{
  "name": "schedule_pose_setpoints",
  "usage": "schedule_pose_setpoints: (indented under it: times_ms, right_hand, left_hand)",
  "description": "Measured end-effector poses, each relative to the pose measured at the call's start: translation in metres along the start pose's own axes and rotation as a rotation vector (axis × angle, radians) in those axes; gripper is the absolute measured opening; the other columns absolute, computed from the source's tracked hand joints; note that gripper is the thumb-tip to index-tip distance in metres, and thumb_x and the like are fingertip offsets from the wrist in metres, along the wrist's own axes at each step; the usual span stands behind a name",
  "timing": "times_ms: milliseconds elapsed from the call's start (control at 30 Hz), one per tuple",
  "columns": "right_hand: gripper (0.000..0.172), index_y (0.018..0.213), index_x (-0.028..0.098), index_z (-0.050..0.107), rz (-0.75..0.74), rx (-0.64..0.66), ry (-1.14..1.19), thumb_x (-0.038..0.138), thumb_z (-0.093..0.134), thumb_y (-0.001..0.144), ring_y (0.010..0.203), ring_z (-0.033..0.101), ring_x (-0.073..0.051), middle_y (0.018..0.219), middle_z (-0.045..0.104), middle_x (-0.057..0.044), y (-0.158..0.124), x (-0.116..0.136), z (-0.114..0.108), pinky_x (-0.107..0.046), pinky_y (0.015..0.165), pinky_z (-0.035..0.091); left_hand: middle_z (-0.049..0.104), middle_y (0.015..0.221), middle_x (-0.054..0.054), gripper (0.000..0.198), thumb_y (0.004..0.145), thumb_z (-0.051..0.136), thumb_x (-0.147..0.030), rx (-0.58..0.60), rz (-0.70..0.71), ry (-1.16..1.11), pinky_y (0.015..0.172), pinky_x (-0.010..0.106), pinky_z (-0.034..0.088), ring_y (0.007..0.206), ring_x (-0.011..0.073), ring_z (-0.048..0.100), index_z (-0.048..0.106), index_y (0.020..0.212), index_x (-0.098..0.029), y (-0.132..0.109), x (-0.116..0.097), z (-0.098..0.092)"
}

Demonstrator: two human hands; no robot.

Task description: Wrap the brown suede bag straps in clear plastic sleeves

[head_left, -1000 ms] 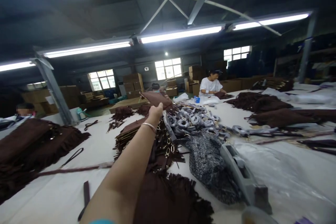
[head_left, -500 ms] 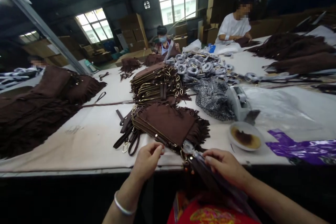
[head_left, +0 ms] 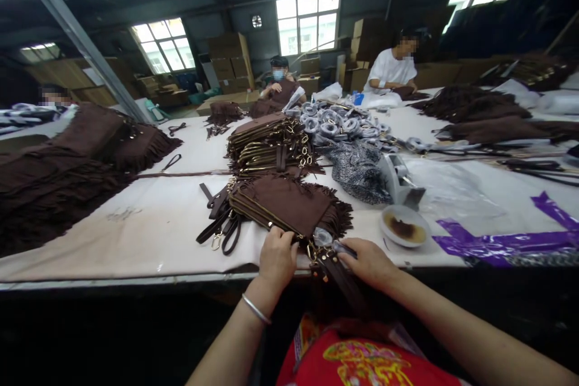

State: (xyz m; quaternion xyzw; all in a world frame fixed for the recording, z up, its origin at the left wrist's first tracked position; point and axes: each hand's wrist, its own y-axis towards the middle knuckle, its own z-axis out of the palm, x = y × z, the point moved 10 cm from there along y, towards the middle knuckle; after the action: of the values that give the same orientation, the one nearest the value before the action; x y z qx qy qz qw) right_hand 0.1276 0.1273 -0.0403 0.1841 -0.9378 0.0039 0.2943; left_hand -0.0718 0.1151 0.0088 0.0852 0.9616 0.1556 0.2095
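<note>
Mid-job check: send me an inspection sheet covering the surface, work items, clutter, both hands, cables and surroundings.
Surface: pale table, dark smudge left of centre.
Work items: stacked brown fringed pouches; plastic-wrapped strap at their near edge.
Clutter: heap of wrapped coils, patterned cloth, grey device, dish with dark residue, purple plastic strip.
Left hand: at the pouches' near edge; grip partly hidden.
Right hand: appears closed on the wrapped strap.
Cables: nothing seen on the table.
Surroundings: three co-workers; cartons and windows behind.

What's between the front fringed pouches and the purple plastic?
A pale round dish with a dark brown substance in it, on the table; the head view shows it.
</note>
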Motion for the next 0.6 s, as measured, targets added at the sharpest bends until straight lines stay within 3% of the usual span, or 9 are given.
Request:
schedule_pose_setpoints:
  times_ms: [67, 167, 267, 400, 500, 600]
  right_hand:
    - [0.020, 0.100, 0.017, 0.066, -0.080, -0.111, -0.017, 0.026, 0.056, 0.084, 0.093, 0.059, -0.024, 0.096, 0.066, -0.010, -0.004, 0.008, -0.014, -0.035, 0.084, 0.045]
    - [0.021, 0.102, 0.016, 0.065, -0.189, -0.230, 0.035, 0.021, 0.058, 0.083, 0.102, 0.055, -0.025, 0.105, 0.062, -0.012, -0.013, 0.027, -0.031, -0.040, 0.092, 0.043]
    - [0.016, 0.097, 0.018, 0.065, -0.226, -0.211, 0.168, 0.016, 0.056, 0.084, 0.098, 0.056, -0.022, 0.101, 0.063, -0.009, -0.019, 0.041, -0.033, -0.037, 0.090, 0.045]
    - [0.015, 0.089, 0.018, 0.067, -0.210, -0.173, 0.288, 0.013, 0.056, 0.082, 0.092, 0.058, -0.020, 0.094, 0.064, -0.007, -0.019, 0.047, -0.025, -0.035, 0.085, 0.047]
    - [0.014, 0.085, 0.018, 0.068, -0.185, -0.178, 0.332, 0.012, 0.056, 0.082, 0.088, 0.058, -0.019, 0.088, 0.064, -0.006, -0.014, 0.049, -0.025, -0.033, 0.083, 0.047]
    - [0.016, 0.084, 0.018, 0.069, -0.176, -0.190, 0.370, 0.012, 0.054, 0.082, 0.086, 0.058, -0.018, 0.086, 0.065, -0.005, -0.006, 0.050, -0.031, -0.032, 0.082, 0.047]
  left_hand:
    - [0.055, 0.089, 0.009, 0.012, 0.085, 0.053, -0.021, 0.052, 0.097, 0.117, 0.084, 0.039, 0.044, 0.091, 0.0238, 0.052, 0.062, 0.077, -0.019, 0.008, -0.011, 0.001]
    - [0.056, 0.091, 0.009, 0.011, 0.085, 0.050, -0.017, 0.094, 0.127, 0.185, 0.084, 0.038, 0.043, 0.091, 0.0232, 0.052, 0.060, 0.081, -0.018, 0.013, -0.014, 0.003]
    - [0.057, 0.095, 0.009, 0.014, 0.079, 0.059, -0.020, 0.099, 0.078, 0.171, 0.083, 0.037, 0.043, 0.094, 0.0240, 0.053, 0.061, 0.093, -0.018, 0.011, -0.007, 0.007]
    - [0.060, 0.108, 0.009, 0.034, 0.078, 0.065, -0.029, -0.013, 0.088, 0.117, 0.089, 0.040, 0.040, 0.101, 0.0256, 0.054, 0.060, 0.111, -0.021, 0.008, -0.011, 0.010]
    - [0.064, 0.105, 0.008, 0.022, 0.084, 0.059, -0.028, -0.086, 0.119, 0.091, 0.091, 0.041, 0.039, 0.101, 0.0248, 0.056, 0.063, 0.105, -0.022, 0.018, -0.024, 0.013]
    - [0.066, 0.103, 0.007, 0.019, 0.085, 0.057, -0.025, -0.077, 0.210, 0.046, 0.093, 0.039, 0.039, 0.101, 0.0231, 0.058, 0.062, 0.103, -0.022, 0.038, -0.043, 0.023]
